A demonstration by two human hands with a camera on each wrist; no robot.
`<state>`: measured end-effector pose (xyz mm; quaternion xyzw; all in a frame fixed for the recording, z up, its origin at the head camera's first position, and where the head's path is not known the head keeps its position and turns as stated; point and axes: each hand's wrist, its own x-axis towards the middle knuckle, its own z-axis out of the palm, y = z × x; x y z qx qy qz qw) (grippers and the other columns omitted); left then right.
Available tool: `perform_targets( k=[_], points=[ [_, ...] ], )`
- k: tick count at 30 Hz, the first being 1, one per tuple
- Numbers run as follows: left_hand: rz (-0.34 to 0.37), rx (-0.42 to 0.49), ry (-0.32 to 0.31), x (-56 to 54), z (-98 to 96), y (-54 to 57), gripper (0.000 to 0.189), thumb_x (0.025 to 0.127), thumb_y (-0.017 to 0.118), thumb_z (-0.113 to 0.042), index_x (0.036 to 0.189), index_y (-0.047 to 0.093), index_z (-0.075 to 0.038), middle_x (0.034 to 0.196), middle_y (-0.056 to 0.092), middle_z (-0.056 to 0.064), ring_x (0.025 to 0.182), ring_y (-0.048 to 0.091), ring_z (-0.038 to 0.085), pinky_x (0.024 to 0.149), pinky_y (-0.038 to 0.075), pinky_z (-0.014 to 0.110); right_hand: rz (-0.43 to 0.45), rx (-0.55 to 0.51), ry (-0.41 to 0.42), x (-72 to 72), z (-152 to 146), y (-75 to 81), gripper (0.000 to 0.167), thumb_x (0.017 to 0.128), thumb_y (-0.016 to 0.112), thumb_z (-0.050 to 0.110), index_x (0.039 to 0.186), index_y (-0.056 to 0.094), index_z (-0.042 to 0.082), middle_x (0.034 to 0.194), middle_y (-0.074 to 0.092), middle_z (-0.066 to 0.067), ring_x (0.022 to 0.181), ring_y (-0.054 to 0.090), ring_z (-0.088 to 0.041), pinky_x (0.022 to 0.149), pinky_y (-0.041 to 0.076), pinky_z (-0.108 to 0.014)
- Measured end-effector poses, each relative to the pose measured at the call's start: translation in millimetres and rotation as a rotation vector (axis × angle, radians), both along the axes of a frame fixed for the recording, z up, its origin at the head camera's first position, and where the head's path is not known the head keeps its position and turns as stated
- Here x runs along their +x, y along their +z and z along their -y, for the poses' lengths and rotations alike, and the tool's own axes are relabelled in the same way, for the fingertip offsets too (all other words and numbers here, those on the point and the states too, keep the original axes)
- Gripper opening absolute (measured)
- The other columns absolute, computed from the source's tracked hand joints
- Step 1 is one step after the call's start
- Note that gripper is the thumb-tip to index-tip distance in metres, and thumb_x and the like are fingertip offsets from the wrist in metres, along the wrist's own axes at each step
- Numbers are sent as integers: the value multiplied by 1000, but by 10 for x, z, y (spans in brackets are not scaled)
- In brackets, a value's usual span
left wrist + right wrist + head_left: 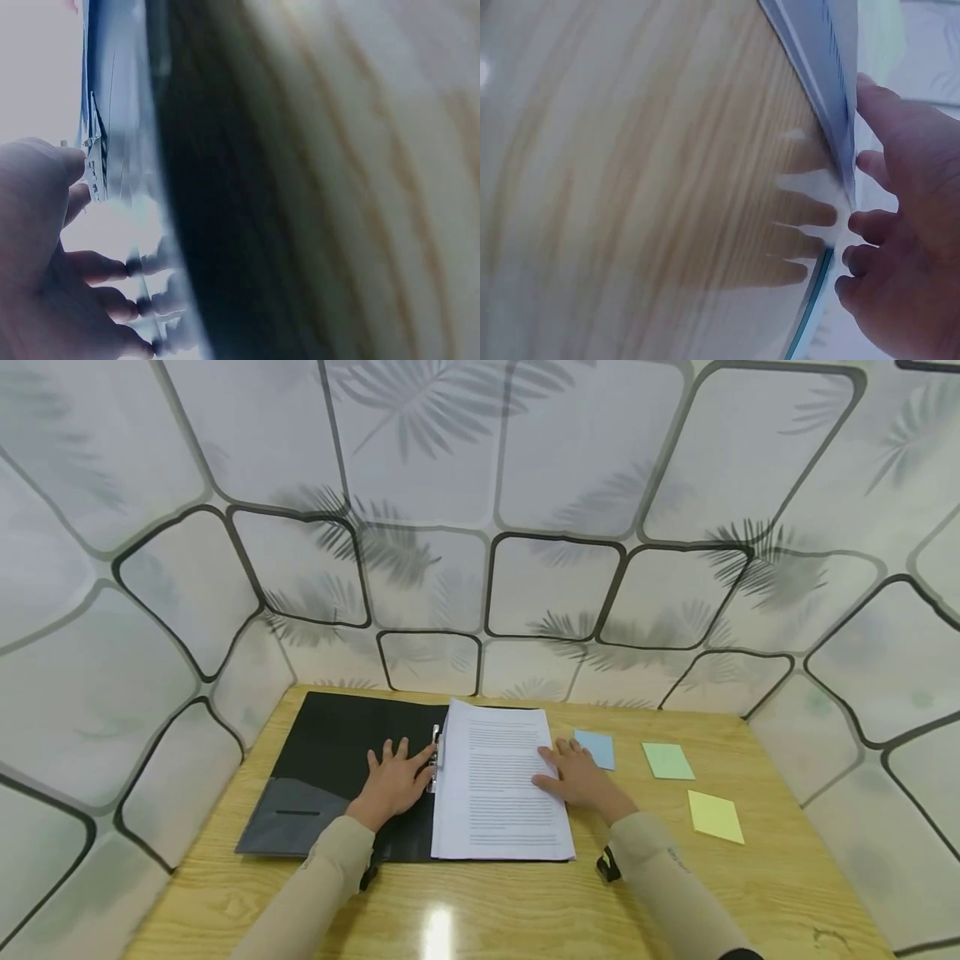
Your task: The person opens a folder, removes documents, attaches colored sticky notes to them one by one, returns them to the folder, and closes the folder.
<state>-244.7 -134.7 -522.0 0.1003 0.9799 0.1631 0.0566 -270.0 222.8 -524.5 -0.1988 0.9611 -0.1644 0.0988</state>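
A black binder point(360, 727) lies spread flat on the table, with a stack of printed sheets point(504, 777) on its right side. Metal clip hardware point(433, 760) runs along the stack's left edge. My left hand point(393, 783) rests on the binder's inner left cover, fingers spread, thumb by the hardware. In the left wrist view, that hand's fingertips point(124, 270) meet their reflections on the glossy cover. At the stack's right edge, my right hand point(581, 774) touches the paper with thumb and forefinger. Its other fingers point(862, 259) are beside the stack, near the tabletop.
Right of the stack lie a blue sticky note point(597, 750), partly behind the right hand, a green one point(668, 762) and a yellow one point(715, 817). The binder has a grey inner pocket point(288, 818). Patterned walls point(555, 585) surround the wooden table point(480, 910) at back and sides.
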Motion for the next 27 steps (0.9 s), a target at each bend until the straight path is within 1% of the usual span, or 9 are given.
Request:
perform_targets(
  k=[2,5,7,10,14,18,21,24,27],
  points=[
    [5,-1,-2,2,-5,-12,55,113,42,-47,164,41,-26,168,27,33,156,17,60,121,12,81,-19,11,13,21,104,1,71,108,56,50,162,42,7,167,24,-38,156,16,-60,125,18,-73],
    [7,2,0,1,-4,-22,55,113,44,-47,164,41,-26,168,27,33,156,17,60,121,12,81,-64,26,78,106,308,31,67,107,58,49,159,47,9,166,29,-36,156,21,-58,126,21,-70],
    [10,0,4,-1,1,-21,55,112,45,-46,164,42,-26,168,27,33,157,17,59,122,12,81,-85,28,147,204,479,65,64,107,59,48,157,50,10,166,32,-34,156,25,-56,126,23,-69],
    [4,-7,3,-6,13,-18,56,112,48,-46,163,43,-26,168,28,33,157,18,58,122,12,81,-94,51,250,382,756,97,61,106,58,50,157,52,18,168,33,-28,158,27,-50,128,26,-63],
    [-9,-16,-9,-23,22,-13,56,111,49,-48,162,44,-27,168,29,33,157,19,58,121,13,81,-88,96,373,604,1089,96,59,107,54,55,159,50,29,172,30,-19,161,26,-40,129,28,-56],
    [-11,-14,-12,-37,21,-9,55,110,50,-47,162,45,-27,167,30,33,156,20,59,121,14,81,-91,109,470,756,1307,66,58,108,48,59,160,47,35,174,28,-15,162,25,-37,129,29,-55],
    [-7,-23,-15,-38,18,-7,55,111,50,-47,162,45,-27,167,30,33,156,20,59,121,14,81,-83,109,490,816,1377,45,58,108,45,61,160,46,36,174,28,-13,162,26,-35,128,31,-56],
    [-9,-37,-21,-35,21,-6,55,110,50,-46,162,46,-27,167,31,33,156,21,59,121,15,81,-63,104,471,839,1377,42,59,107,47,61,160,47,35,173,29,-13,161,27,-34,127,32,-57],
    [-20,-47,-23,-27,30,3,55,110,52,-45,161,46,-26,166,32,34,155,23,60,120,16,82,-34,85,441,841,1325,45,61,106,49,61,160,47,33,173,29,-13,162,26,-34,128,30,-56]
  ],
)
